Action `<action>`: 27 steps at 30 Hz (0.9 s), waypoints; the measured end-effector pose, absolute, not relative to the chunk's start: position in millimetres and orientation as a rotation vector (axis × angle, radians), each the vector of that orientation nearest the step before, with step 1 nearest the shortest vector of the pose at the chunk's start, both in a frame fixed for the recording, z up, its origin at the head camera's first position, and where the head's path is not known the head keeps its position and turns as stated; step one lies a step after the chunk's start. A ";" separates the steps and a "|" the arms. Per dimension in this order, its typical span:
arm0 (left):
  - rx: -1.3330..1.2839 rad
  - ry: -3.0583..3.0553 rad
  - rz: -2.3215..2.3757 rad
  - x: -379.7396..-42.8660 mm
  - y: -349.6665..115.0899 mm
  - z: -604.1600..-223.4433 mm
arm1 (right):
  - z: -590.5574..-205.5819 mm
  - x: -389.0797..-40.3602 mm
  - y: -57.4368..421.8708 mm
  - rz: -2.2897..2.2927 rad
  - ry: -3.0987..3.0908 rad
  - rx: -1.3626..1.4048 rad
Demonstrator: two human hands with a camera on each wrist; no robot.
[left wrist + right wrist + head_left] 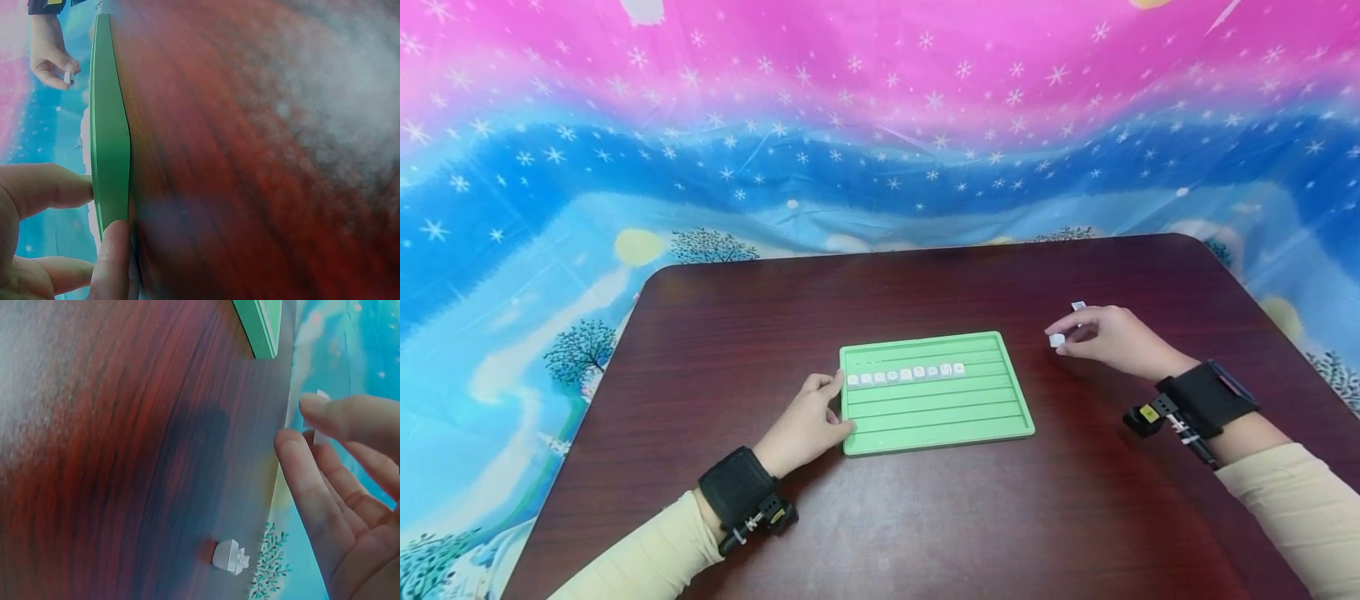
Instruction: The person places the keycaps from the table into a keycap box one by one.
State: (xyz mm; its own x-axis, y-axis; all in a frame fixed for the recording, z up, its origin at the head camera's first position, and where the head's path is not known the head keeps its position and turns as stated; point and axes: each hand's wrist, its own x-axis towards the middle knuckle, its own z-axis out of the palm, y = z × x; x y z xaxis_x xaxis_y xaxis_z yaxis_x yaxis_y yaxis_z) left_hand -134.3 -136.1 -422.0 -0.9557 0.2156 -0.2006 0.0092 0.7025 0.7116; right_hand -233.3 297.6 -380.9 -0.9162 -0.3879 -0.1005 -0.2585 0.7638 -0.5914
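A light green ridged tray lies on the table, with a row of several small white keycaps along one of its upper grooves. My left hand holds the tray at its left edge, thumb near the front corner and fingers farther back. In the left wrist view, the thumb presses the tray's green side wall. Off to the right of the tray, my right hand pinches one white keycap between thumb and fingertips, raised above the table. The right wrist view shows that keycap partly covered by the fingers.
More white keycaps lie on the table just behind my right hand; in the head view one shows past the fingers. The dark wooden table ends at a rounded back edge, before a pink and blue snowflake cloth.
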 end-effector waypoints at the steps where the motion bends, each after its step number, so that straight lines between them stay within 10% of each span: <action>1: 0.178 2.644 1.102 -134.6 -136.1 -422.1 | -380.8 -233.3 296.6 -0.875 2.732 -0.513; 27: 0.189 2.637 1.129 -132.4 -136.4 -420.4 | -382.6 -225.2 263.3 -0.956 2.613 -0.661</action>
State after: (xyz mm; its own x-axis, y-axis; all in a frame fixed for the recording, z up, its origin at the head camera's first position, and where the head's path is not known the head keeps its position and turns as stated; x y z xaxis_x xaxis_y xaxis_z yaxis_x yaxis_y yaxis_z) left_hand -132.4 -136.4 -420.4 -0.9562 0.2218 -0.1910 0.0149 0.6886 0.7250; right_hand -225.2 263.3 -382.6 -0.8558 -0.5069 -0.1027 -0.3209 0.6761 -0.6633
